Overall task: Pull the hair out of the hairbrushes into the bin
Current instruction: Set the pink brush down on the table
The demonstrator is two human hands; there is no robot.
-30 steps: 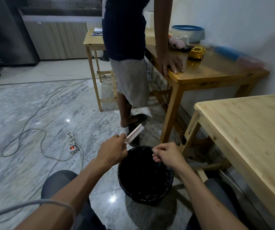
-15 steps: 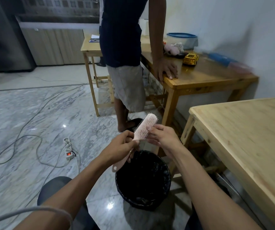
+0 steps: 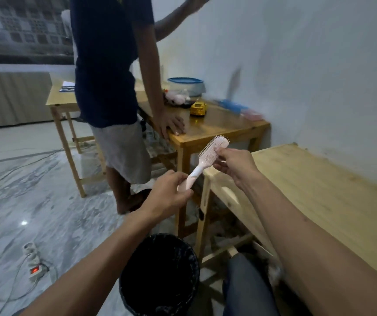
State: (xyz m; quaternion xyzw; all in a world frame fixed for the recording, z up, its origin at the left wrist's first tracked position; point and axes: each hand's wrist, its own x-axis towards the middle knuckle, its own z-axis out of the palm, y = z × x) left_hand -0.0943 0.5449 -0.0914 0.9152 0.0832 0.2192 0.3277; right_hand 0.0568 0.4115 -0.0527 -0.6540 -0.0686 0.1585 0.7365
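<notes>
A pale pink hairbrush (image 3: 208,156) is held up in the air, head tilted up to the right, bristles facing left. My left hand (image 3: 168,197) is closed around the lower end of its handle. My right hand (image 3: 233,164) pinches the back of the brush head with thumb and fingers. No hair is visible in the bristles. The black bin (image 3: 137,267) stands on the floor below and between my forearms, well under the brush.
A person (image 3: 107,83) stands close ahead, one hand resting on a wooden table (image 3: 217,128) that carries a yellow toy car (image 3: 198,108) and a blue-lidded tub (image 3: 186,85). A light wooden table (image 3: 315,195) is at my right. A power strip (image 3: 32,261) and cables lie on the marble floor.
Both hands raised the brush up and to the right, away from over the bin. My right hand shifted from the bristles to gripping the brush head. The view tilted upward.
</notes>
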